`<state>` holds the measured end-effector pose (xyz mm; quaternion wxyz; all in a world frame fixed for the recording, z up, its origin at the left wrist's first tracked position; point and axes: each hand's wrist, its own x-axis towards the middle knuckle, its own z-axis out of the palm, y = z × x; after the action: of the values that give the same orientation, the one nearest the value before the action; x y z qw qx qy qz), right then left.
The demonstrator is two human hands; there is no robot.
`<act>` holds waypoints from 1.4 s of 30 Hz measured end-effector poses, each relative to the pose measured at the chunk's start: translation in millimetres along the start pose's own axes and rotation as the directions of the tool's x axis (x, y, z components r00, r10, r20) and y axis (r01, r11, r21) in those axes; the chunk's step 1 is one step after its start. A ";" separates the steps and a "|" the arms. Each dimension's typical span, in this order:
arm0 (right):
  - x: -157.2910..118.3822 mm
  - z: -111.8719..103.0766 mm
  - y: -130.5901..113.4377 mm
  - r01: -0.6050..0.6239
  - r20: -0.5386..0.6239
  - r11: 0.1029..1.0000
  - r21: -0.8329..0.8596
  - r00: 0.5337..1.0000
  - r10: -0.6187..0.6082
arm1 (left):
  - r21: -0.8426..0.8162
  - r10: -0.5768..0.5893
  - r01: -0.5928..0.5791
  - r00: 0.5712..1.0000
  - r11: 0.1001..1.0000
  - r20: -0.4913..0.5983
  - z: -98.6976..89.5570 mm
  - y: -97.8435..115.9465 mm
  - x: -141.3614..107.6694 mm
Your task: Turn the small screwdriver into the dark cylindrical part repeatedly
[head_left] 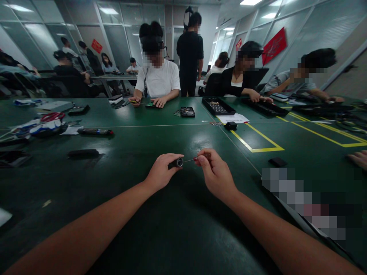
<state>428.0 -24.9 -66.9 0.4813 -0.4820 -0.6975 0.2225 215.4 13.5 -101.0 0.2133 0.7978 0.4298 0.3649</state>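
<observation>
Near the middle of the view, my left hand [162, 170] is closed around a short black cylinder [176, 163], whose round open end faces right and toward me. To its right, my right hand [215, 170] grips the reddish-brown handle of a thin screwdriver [196, 159]. The metal shaft points left, its tip close to the cylinder's end; whether they touch I cannot tell. Both hands are above the dark green table [172, 229].
A black bar [83, 153] and a dark tube [96, 131] lie to the left. A black block [277, 162] is at right, near a pixelated area. Farther back are a black tray [218, 106], a small black box [231, 125] and several people. Another person's hand [359, 158] shows at the right edge.
</observation>
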 end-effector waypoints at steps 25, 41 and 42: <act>-0.1 -4.1 -4.9 0.003 -0.118 1.000 0.013 0.993 -0.002 | 0.011 -0.044 0.044 0.999 0.999 0.001 -1.0 2.9 0.7; 0.4 -5.9 -8.4 0.032 -0.089 0.998 -0.061 0.995 -0.037 | 0.000 -0.070 0.070 0.998 0.998 0.000 -0.1 2.7 1.9; 0.5 -6.1 -8.5 0.030 -0.092 0.997 -0.069 0.995 -0.036 | -0.001 -0.078 0.078 0.997 0.997 0.001 -0.5 3.4 2.0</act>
<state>429.5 -29.1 -57.4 0.5003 -0.4962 -0.6894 0.1680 217.6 13.4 -97.7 0.2281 0.7804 0.4604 0.3564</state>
